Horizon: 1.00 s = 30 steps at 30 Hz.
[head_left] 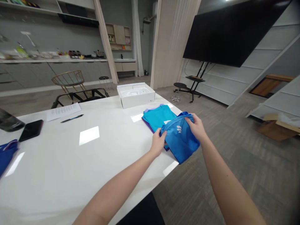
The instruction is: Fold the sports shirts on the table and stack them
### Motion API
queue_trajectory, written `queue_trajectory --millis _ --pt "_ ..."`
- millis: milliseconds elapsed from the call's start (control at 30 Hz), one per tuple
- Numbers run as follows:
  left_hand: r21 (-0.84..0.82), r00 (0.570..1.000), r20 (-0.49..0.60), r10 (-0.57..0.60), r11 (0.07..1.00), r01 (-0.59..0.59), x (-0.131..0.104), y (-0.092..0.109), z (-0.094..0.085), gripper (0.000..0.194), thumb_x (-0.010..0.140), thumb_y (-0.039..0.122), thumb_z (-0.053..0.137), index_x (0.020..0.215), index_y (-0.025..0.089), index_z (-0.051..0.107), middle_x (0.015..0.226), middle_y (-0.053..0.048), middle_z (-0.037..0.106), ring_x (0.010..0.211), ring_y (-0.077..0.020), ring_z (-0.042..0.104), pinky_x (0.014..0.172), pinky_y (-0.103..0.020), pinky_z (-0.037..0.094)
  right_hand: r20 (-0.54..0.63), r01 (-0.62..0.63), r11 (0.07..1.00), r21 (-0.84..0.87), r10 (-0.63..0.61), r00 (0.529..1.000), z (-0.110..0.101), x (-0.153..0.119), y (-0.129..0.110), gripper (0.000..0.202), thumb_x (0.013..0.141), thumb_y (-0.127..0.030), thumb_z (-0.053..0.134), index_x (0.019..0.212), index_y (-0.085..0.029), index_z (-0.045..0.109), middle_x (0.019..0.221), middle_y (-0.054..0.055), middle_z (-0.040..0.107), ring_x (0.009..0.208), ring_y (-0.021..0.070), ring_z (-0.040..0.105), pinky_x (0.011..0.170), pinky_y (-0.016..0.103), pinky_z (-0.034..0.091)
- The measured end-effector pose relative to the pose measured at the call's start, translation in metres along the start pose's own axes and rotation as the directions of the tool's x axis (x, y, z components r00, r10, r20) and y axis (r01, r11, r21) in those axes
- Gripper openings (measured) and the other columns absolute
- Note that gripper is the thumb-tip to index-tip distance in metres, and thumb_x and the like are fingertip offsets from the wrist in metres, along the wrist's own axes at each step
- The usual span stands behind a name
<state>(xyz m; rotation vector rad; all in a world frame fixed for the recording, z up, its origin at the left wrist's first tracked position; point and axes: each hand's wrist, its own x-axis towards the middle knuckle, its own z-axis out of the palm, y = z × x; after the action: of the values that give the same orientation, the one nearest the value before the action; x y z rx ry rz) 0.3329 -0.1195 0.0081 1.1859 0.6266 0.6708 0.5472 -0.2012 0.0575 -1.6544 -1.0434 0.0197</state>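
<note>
A folded blue shirt (181, 142) with a small white logo hangs between my two hands at the table's right edge. My left hand (158, 141) pinches its left upper corner between thumb and fingers. At the right upper corner, my right hand (196, 126) grips the cloth the same way. Behind and partly under it lies a stack of folded garments, with a turquoise shirt (157, 116) on top and purple edges showing below. The blue shirt covers the near part of that stack, and its lower end reaches past the table edge.
On the white table (112, 137) are an open white box (138, 100), a printed sheet (63, 112), a pen (72, 118) and a phone (31, 130). A dark blue garment (7, 156) lies at the far left. Beyond the right edge, a cardboard box (276, 128) stands on the floor.
</note>
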Motion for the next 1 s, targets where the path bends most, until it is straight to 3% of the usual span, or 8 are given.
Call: queue_trajectory --millis 167,300,433,500,567,667,833,1000 --pt "0.15 0.972 -0.052 0.23 0.964 -0.22 0.041 0.031 -0.006 0.026 0.09 0.047 0.062 0.093 0.021 0.062 0.084 -0.001 0.061 0.072 -0.0149 0.057 0.06 -0.026 0.054 -0.062 0.028 0.999 -0.047 -0.031 0.998 0.006 0.048 0.006 0.032 0.088 -0.048 0.067 0.106 -0.022 0.068 0.1 0.004 0.071 0.094 0.0226 0.065 0.094 0.04 0.049" --pt "0.306 0.909 -0.129 0.397 0.888 -0.344 0.104 0.064 -0.028 0.019 0.092 0.037 0.06 0.096 0.02 0.066 0.096 -0.004 0.07 0.09 -0.0187 0.062 0.085 -0.031 0.051 0.019 0.055 0.995 -0.079 -0.054 0.998 0.045 0.114 0.017 0.031 0.088 -0.046 0.065 0.106 -0.022 0.069 0.097 0.005 0.072 0.091 0.0226 0.065 0.091 0.039 0.05" --pt "0.434 0.941 -0.178 0.289 0.881 -0.189 0.158 0.055 -0.066 0.026 0.092 0.028 0.059 0.114 0.016 0.064 0.113 -0.015 0.07 0.103 -0.0244 0.063 0.094 -0.038 0.046 0.127 -0.002 0.958 -0.286 0.04 0.991 0.101 0.151 0.054 0.028 0.088 -0.038 0.061 0.107 -0.019 0.069 0.102 0.01 0.072 0.096 0.026 0.064 0.093 0.043 0.049" --pt "0.496 0.952 -0.187 0.243 0.86 -0.122 0.166 0.041 -0.094 0.037 0.09 0.021 0.059 0.126 0.011 0.058 0.121 -0.024 0.065 0.106 -0.0269 0.063 0.094 -0.04 0.046 0.193 -0.061 0.85 -0.523 0.188 0.963 0.125 0.15 0.069 0.032 0.084 -0.033 0.064 0.112 -0.017 0.069 0.109 0.016 0.07 0.104 0.0318 0.063 0.094 0.049 0.047" --pt "0.544 0.95 -0.166 0.264 0.828 -0.135 0.16 0.029 -0.128 0.043 0.087 0.013 0.058 0.13 0.01 0.056 0.126 -0.027 0.06 0.108 -0.0275 0.062 0.094 -0.04 0.046 0.173 -0.067 0.695 -0.716 0.27 0.947 0.148 0.14 0.072 0.048 0.081 -0.033 0.068 0.126 -0.016 0.064 0.126 0.024 0.061 0.116 0.0412 0.057 0.094 0.06 0.044" --pt "0.616 0.94 -0.128 0.317 0.768 -0.175 0.133 0.022 -0.188 0.041 0.085 0.008 0.056 0.124 0.017 0.06 0.128 -0.022 0.059 0.108 -0.0268 0.062 0.097 -0.04 0.046 0.15 0.077 0.623 -0.778 0.065 0.987 0.185 0.121 0.052 0.054 0.088 -0.031 0.059 0.14 -0.018 0.053 0.139 0.026 0.051 0.125 0.0456 0.048 0.095 0.065 0.039" --pt "0.754 0.9 -0.253 0.355 0.655 -0.046 0.077 0.04 -0.314 0.036 0.084 0.011 0.054 0.117 0.021 0.062 0.126 -0.013 0.059 0.115 -0.0274 0.058 0.105 -0.043 0.042 0.353 0.357 0.799 -0.484 -0.195 0.915 0.291 0.082 -0.011 0.041 0.089 -0.034 0.054 0.127 -0.019 0.06 0.126 0.018 0.057 0.115 0.0359 0.056 0.095 0.053 0.046" --pt "0.861 0.764 -0.507 0.398 0.28 0.426 0.019 0.075 -0.462 0.045 0.086 0.016 0.054 0.13 0.02 0.057 0.138 -0.015 0.052 0.127 -0.03 0.052 0.106 -0.043 0.04 0.627 0.278 0.96 0.012 -0.224 0.746 0.435 0.004 -0.087 0.03 0.088 -0.036 0.057 0.114 -0.022 0.062 0.117 0.01 0.059 0.09 0.0221 0.063 0.083 0.04 0.053"
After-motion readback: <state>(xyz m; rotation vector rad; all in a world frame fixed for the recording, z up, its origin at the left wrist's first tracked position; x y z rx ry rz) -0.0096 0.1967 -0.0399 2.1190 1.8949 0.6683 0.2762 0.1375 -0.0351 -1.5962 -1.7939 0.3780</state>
